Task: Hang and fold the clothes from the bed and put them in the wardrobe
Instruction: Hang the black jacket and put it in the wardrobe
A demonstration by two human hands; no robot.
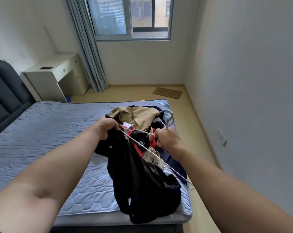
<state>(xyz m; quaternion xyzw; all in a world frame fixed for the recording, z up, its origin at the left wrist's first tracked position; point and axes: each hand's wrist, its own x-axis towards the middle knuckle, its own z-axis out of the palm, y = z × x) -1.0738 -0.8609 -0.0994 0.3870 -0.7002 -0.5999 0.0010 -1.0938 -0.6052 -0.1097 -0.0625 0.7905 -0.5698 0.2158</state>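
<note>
Head view: wire hanger half into the black jacket, over the foot of the bed

My left hand [107,127] is curled round the collar of the black jacket [142,174] and, I think, one end of the wire hanger [166,163]. My right hand [167,140] is clenched on the wire just below the hook. The jacket sags onto the bed [41,132], touching the heap of clothes [139,116]. The hanger's other arm juts out bare, so the jacket may slide off that side, or the wire may snag the heap and drag it along
</note>
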